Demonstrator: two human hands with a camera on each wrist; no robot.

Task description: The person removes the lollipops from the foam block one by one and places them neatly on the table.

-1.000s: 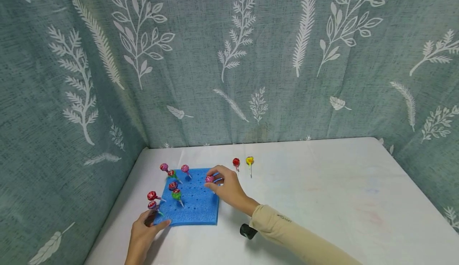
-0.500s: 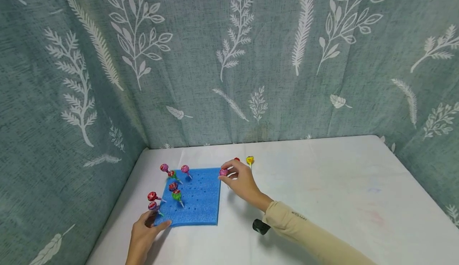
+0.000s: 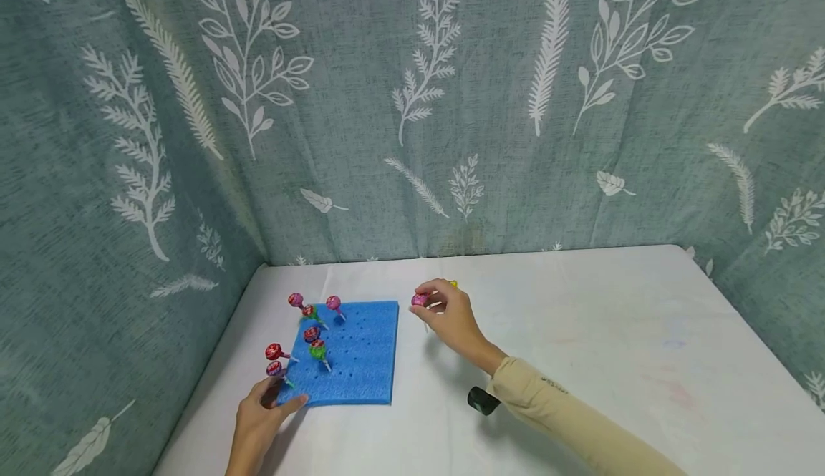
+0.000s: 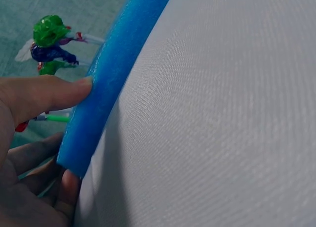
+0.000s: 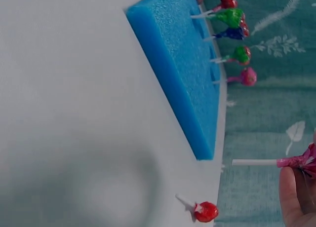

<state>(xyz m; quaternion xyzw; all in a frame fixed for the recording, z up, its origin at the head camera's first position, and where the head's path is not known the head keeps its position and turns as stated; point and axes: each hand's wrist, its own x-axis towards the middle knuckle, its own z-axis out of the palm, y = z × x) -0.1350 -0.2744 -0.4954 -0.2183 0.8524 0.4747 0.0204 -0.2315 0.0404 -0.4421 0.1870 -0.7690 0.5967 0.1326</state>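
Note:
A blue foam board (image 3: 361, 368) dotted with small holes lies on the left part of the table. My left hand (image 3: 259, 419) grips its near left corner, thumb on top and fingers round the edge. Several wrapped lollipops stand in the board, among them a pink one (image 3: 333, 303), a green one (image 3: 318, 349) and a red one (image 3: 273, 351). Right of the board, my right hand (image 3: 451, 315) pinches a pink lollipop (image 3: 420, 299) by its head, the white stick (image 5: 254, 162) pointing down above the table. A red lollipop (image 5: 205, 211) lies on the table near that hand.
A yellow lollipop (image 3: 454, 283) lies behind my right hand, mostly hidden by it. The white table (image 3: 580, 333) reaches far to the right. A grey-green leaf-patterned curtain (image 3: 361, 104) hangs along the back and left. A black cylinder (image 3: 483, 400) sits under my right sleeve.
My right hand has moved right and slightly back, from over the board to beside it, carrying the pink lollipop, and now covers the red lollipop in the head view. My left hand stays put.

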